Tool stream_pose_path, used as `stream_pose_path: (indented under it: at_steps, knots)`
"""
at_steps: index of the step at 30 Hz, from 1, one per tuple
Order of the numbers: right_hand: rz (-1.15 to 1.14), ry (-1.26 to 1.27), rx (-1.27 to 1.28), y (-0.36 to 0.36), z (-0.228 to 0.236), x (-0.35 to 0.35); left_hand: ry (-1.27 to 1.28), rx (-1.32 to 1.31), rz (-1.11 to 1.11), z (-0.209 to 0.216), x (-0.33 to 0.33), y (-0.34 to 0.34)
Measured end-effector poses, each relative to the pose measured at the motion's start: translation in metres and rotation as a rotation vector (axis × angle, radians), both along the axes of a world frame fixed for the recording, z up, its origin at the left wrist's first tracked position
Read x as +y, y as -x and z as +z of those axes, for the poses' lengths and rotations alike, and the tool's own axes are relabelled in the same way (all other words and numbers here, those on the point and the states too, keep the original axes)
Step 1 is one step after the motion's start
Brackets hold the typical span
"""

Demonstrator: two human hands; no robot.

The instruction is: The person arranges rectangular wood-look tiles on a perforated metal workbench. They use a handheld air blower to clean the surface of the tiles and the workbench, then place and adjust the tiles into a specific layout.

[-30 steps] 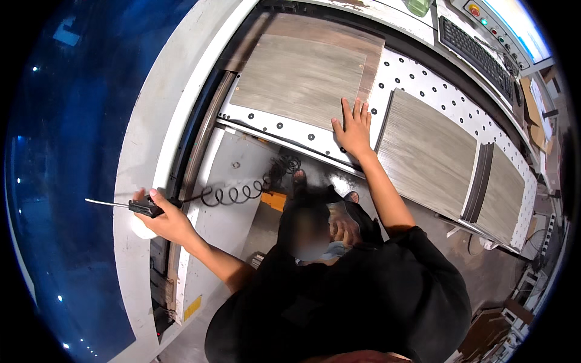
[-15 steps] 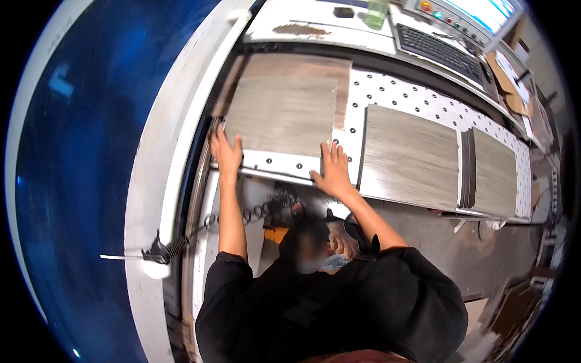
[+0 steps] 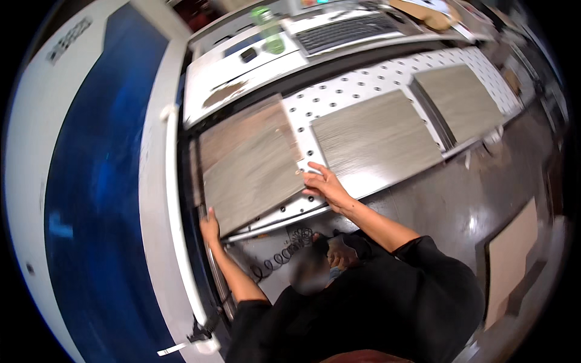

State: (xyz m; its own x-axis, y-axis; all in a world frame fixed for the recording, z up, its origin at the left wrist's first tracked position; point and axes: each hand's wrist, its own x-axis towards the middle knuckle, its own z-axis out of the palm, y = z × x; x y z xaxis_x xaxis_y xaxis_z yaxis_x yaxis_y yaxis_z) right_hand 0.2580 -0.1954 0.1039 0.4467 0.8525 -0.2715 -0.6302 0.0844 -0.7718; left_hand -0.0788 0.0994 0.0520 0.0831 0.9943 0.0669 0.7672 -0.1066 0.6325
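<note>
Three grey wood-grain panels lie on the perforated white surface (image 3: 363,85): a large one at the left (image 3: 251,166), a middle one (image 3: 375,140) and a far right one (image 3: 463,100). Two hands are in view, the left hand (image 3: 210,225) and the right hand (image 3: 324,184). One green bottle (image 3: 269,30), one keyboard (image 3: 345,31) and one coiled black cable (image 3: 284,254) are visible

Grey wood-grain panel (image 3: 251,166) flat on perforated bed (image 3: 363,85)

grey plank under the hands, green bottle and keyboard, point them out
grey plank (image 3: 251,166), head view, middle of its top face
green bottle (image 3: 269,29), head view, on its body
keyboard (image 3: 348,30), head view, middle of the keys
</note>
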Motion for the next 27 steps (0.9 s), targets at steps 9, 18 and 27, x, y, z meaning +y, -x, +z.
stream_pose_path:
  at_steps: [9,18,27]
  knots:
    - [-0.171,-0.035,-0.016,-0.058,0.010,-0.145,-0.050,-0.362,-0.274,-0.005,-0.084,-0.153]
    - [-0.939,-0.162,-0.029,-0.146,-0.045,-0.294,0.261,-0.456,-0.539,0.031,-0.244,-0.366]
    - [-1.373,0.117,-0.290,-0.264,-0.021,-0.329,0.961,-0.499,-1.037,0.027,-0.357,-0.470]
